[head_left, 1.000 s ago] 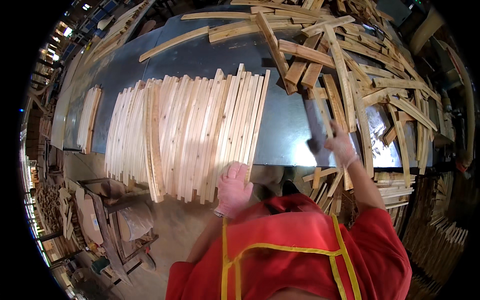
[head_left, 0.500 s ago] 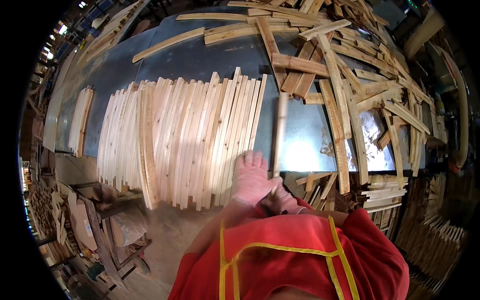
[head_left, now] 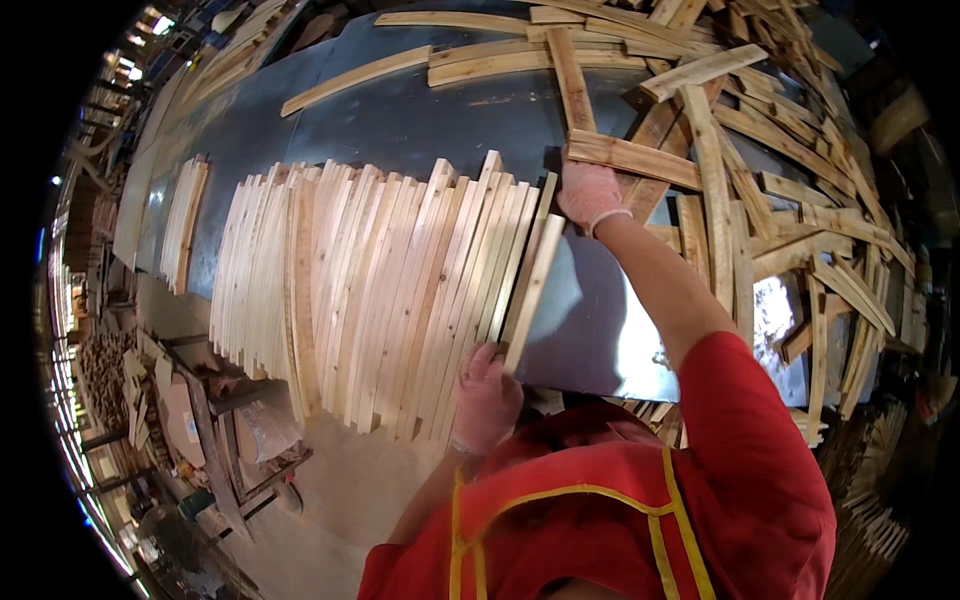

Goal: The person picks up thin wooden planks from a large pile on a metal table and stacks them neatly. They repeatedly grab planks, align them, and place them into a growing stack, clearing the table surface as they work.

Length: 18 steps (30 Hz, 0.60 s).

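A long row of pale wooden strips [head_left: 400,290] lies side by side on a dark metal-topped table [head_left: 370,110]. My left hand [head_left: 487,400], in a pinkish work glove, rests at the near ends of the rightmost strips, fingers laid over them. Beside it, one loose strip [head_left: 533,295] leans along the row's right edge, its near end by my left thumb. My right hand [head_left: 590,192], gloved too, reaches out to the left end of a short brown board [head_left: 635,160] and closes at it. That board partly hides the fingers.
Rough boards [head_left: 710,190] pile crosswise over the table's right side. More long boards [head_left: 520,65] lie along the far side. A small bundle of strips [head_left: 185,225] sits at the left. A wooden stand [head_left: 225,450] is on the floor at lower left.
My right hand has left the near end of the strip and stretched forward to the short board. The strip now lies against the row. My left hand has drawn back slightly.
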### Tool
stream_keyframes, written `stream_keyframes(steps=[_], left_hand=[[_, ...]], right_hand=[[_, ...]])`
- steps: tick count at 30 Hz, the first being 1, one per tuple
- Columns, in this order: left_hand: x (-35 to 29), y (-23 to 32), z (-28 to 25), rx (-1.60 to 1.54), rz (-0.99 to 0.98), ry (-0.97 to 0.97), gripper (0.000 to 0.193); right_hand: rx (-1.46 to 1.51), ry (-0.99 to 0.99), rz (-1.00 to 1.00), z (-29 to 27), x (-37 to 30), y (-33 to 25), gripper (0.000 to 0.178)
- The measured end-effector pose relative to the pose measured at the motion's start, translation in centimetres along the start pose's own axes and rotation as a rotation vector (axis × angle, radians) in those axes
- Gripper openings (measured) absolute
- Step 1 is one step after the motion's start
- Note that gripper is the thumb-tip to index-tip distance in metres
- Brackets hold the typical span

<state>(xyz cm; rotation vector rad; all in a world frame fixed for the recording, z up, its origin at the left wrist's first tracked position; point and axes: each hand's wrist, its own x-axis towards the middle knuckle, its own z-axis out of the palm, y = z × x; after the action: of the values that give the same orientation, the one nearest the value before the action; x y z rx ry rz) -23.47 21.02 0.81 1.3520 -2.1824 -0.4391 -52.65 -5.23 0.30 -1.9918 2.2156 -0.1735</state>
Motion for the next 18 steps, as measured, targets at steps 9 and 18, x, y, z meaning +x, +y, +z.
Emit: stream_keyframes(steps=[9,18], left_hand=[[1.9,1.2,-0.1,0.344,-0.149,-0.157,0.065],[-14.1,-6.7,-8.7,0.108,-0.415,0.068,0.050]], right_hand=[[-0.048,-0.316,0.325,-1.3,-4.9,8.1,0.048],[0.636,-0.474,0.360,-1.3,-28.4,-2.8,0.078]])
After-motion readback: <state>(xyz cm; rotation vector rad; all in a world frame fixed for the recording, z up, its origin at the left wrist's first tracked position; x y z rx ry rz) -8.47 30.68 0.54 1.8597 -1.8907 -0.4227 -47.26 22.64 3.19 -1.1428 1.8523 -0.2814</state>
